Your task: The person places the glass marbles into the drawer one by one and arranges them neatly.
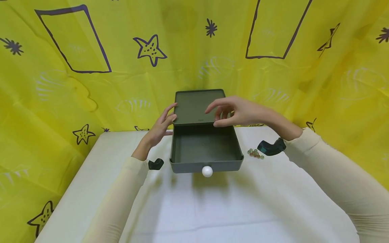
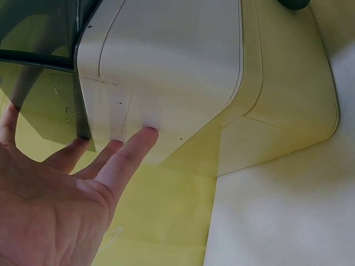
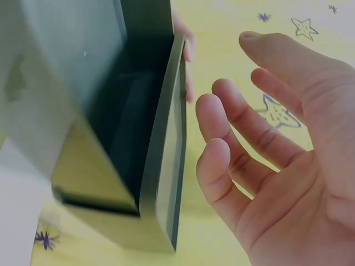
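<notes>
A dark grey-green drawer box (image 1: 199,107) stands on the white table, its drawer (image 1: 208,166) pulled out toward me with a white round knob (image 1: 207,171) on the front. My left hand (image 1: 158,130) rests at the box's left side. In the left wrist view, the left hand's fingers (image 2: 130,155) are stretched out and touch the side wall (image 2: 166,61). Over the drawer's back right part hovers my right hand (image 1: 240,110), fingers loosely bent and thumb apart from them. The right wrist view shows the right hand (image 3: 288,183) holding nothing, beside the box (image 3: 152,149).
Several small glass marbles (image 1: 255,153), green and reddish-brown, lie on the white table (image 1: 194,209) right of the drawer. A yellow curtain (image 1: 182,74) with starfish drawings hangs close behind the box. Each wrist wears a black camera (image 1: 271,147).
</notes>
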### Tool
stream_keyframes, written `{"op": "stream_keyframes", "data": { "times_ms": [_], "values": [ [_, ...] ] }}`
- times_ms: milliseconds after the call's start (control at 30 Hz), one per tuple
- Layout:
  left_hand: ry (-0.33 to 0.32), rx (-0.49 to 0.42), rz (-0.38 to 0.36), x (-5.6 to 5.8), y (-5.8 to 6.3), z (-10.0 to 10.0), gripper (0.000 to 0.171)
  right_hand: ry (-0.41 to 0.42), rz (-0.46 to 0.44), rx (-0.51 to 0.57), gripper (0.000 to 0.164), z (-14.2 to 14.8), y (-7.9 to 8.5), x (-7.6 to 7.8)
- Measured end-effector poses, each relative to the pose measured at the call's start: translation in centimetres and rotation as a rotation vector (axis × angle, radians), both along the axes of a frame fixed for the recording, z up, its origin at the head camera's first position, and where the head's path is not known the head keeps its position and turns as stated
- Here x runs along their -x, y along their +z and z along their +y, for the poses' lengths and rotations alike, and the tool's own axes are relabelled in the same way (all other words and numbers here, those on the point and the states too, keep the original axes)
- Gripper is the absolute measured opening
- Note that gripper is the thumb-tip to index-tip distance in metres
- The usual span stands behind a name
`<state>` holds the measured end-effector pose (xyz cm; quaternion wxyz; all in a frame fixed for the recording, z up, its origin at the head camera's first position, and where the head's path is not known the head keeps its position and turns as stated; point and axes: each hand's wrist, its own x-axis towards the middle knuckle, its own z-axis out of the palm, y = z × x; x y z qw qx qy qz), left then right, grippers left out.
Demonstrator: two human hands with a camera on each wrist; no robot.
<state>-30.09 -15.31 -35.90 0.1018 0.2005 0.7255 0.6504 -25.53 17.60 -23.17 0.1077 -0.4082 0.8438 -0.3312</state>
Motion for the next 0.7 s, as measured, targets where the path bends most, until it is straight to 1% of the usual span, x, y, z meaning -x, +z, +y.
{"op": "stream_keyframes", "data": {
  "times_ms": [300, 400, 567, 700],
  "values": [
    [-0.003, -0.007, 0.006, 0.0, -0.1, -0.1, 0.058, -0.111, 0.030, 0.019, 0.039, 3.9, 0.0, -0.7],
    [0.001, -0.007, 0.009, 0.0, 0.0, -0.1, 0.058, -0.131, 0.048, 0.039, 0.040, 5.1, -0.1, -0.8],
    [0.004, -0.011, 0.007, 0.1, -0.1, -0.1, 0.058, -0.151, 0.075, 0.070, 0.041, 6.9, -0.8, -1.1],
    [0.007, -0.015, -0.001, 0.1, -0.2, -0.1, 0.058, -0.180, 0.075, 0.078, 0.041, 8.2, -1.7, -1.3]
  ]
}}
